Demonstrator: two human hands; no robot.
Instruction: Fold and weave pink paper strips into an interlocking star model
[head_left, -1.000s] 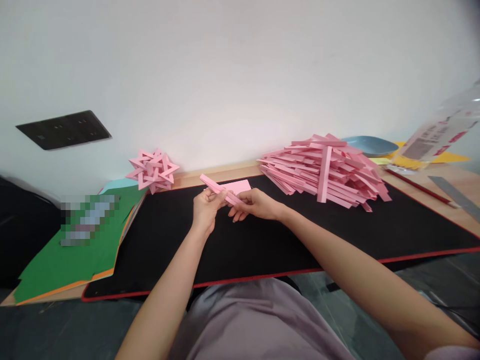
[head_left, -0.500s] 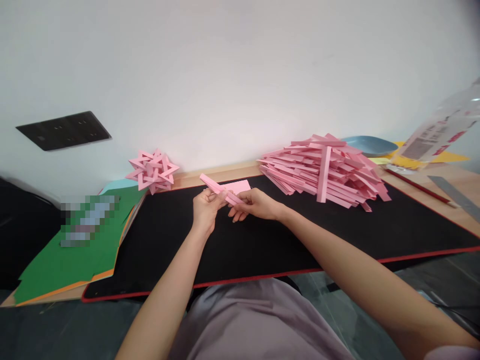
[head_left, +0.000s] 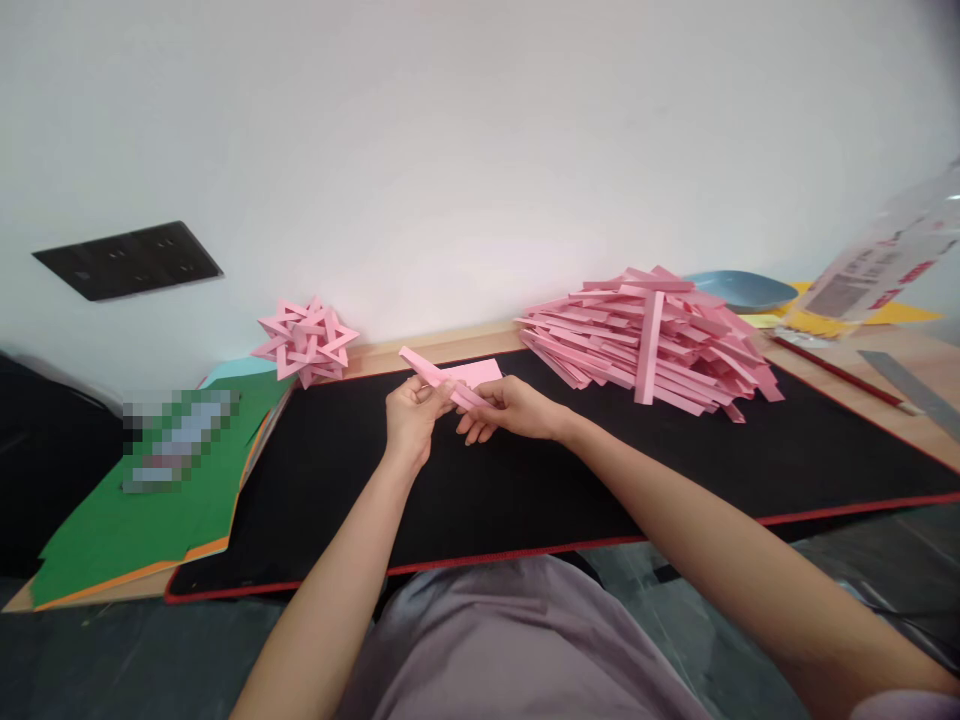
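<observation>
Pink paper strip [head_left: 466,397], creased lengthwise, is held over the black mat [head_left: 337,490], slanting from far left to near right. Left grip [head_left: 410,418] pinches it around mid-length; the far-left end pokes out free past the fingers. Right grip [head_left: 517,408] pinches the near-right end, spare fingers hanging below. Flat pink piece [head_left: 481,373] shows just beyond the strip, by the right grip; can't tell from here if it's joined on or separate. Strip pile [head_left: 600,345] sits far right, apart from both grips. Pink paper star [head_left: 307,342] is far left on the counter [head_left: 420,346], beyond the green sheets [head_left: 195,520].
</observation>
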